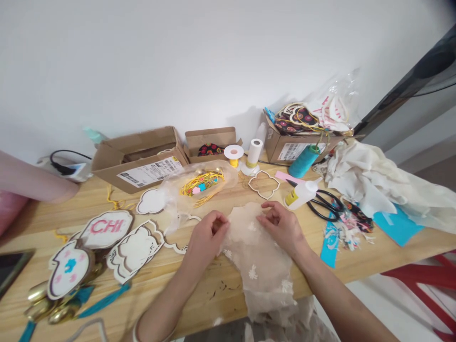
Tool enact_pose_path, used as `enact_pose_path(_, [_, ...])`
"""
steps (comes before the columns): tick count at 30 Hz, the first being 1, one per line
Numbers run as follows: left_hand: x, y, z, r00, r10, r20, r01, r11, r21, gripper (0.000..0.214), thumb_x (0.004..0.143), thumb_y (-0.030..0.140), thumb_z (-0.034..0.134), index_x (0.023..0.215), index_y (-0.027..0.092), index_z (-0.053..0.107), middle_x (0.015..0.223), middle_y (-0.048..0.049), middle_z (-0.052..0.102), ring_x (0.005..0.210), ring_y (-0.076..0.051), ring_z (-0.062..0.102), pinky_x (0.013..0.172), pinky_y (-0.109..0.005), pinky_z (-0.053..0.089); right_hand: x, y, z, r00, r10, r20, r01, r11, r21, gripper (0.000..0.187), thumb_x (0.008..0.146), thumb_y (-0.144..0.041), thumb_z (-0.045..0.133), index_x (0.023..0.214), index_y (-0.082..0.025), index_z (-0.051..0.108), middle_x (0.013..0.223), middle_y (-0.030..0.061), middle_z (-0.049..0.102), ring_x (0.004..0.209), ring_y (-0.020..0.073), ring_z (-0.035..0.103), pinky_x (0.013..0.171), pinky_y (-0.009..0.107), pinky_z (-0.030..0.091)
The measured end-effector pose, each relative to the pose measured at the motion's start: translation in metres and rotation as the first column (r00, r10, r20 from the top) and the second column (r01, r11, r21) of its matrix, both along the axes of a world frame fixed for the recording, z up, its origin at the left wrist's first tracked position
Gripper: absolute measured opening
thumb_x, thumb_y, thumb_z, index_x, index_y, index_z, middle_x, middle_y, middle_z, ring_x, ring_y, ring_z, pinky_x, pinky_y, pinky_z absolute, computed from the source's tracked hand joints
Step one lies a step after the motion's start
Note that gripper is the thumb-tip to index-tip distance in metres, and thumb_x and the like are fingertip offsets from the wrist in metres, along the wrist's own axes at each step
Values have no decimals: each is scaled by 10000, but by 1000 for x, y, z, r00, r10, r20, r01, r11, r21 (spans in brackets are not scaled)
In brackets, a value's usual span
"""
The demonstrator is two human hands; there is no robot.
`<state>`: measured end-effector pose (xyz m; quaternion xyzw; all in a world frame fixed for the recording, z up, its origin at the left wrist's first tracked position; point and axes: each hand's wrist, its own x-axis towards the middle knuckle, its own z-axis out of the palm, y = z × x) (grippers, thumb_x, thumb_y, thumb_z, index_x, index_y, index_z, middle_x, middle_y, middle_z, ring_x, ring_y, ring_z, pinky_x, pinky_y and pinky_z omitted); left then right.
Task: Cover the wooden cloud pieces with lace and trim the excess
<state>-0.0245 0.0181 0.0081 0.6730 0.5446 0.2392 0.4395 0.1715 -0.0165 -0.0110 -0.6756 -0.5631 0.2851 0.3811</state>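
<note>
A sheer cream fabric [265, 266] with white embroidered flowers lies across the table in front of me and hangs over its front edge. Its far end has a wavy outline, with a paler scalloped shape [244, 228] there; whether that is a separate piece beneath the cloth I cannot tell. My left hand [208, 232] pinches the fabric's left edge between thumb and fingers. On the opposite edge, my right hand [283, 228] has its fingers curled in against the cloth, gripping it. Just beyond the right hand is a wooden outline frame [264, 184].
A glue bottle [301, 194], black-handled scissors [329, 206] and a teal thread cone [304, 161] stand or lie at right. Cardboard boxes [138, 159] line the wall. Decorated plaques [107, 229], cut-out shapes [137, 251] and brass bells [39, 308] occupy the left.
</note>
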Motion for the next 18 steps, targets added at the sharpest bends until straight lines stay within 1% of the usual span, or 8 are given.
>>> enact_pose_path(3, [0, 1, -3, 1000, -4, 7, 4, 1000, 14, 106, 747, 290, 482, 764, 194, 522, 633, 22, 540, 572, -133, 501, 544, -240, 381, -1, 0, 0, 1000, -22, 13, 21, 1000, 22, 183, 727, -293, 543, 851, -198, 449, 541, -57, 509, 471, 99, 457, 431, 198, 324])
enact_pose_path(6, [0, 2, -6, 1000, 0, 1, 0, 1000, 9, 100, 761, 290, 468, 773, 200, 506, 604, 33, 526, 543, -128, 490, 536, -239, 382, -1, -1, -1, 999, -18, 48, 16, 999, 43, 131, 734, -296, 539, 769, -201, 456, 571, -43, 529, 474, 90, 458, 435, 196, 335])
enact_pose_path(9, [-1, 3, -8, 999, -22, -29, 24, 997, 77, 124, 773, 281, 457, 806, 195, 540, 707, 3, 578, 614, -140, 526, 590, -255, 408, -1, -2, 0, 993, 8, 114, -13, 999, 47, 98, 745, -286, 533, 713, -197, 505, 585, -29, 559, 479, 88, 479, 441, 197, 346])
enact_pose_path(11, [-2, 4, -8, 998, -46, -52, 53, 987, 149, 161, 782, 272, 450, 832, 190, 579, 825, -28, 608, 721, -155, 554, 663, -270, 422, -1, -3, 1, 987, 26, 160, -36, 998, 60, 76, 750, -266, 531, 731, -195, 549, 598, -20, 580, 496, 95, 500, 455, 202, 361])
enact_pose_path(13, [-3, 5, -7, 995, -72, -69, 85, 976, 199, 198, 794, 266, 440, 854, 189, 612, 889, -44, 613, 807, -167, 560, 723, -282, 421, 0, -4, 2, 980, 45, 193, -63, 994, 86, 76, 758, -248, 525, 759, -193, 578, 629, -8, 599, 526, 104, 522, 474, 207, 379])
enact_pose_path(18, [-2, 6, -5, 990, -98, -101, 117, 973, 200, 248, 810, 273, 427, 905, 186, 640, 941, -55, 607, 878, -181, 555, 780, -309, 421, 0, -6, 3, 966, 95, 242, -132, 981, 141, 117, 793, -223, 492, 790, -190, 604, 723, 20, 621, 611, 118, 555, 541, 217, 414])
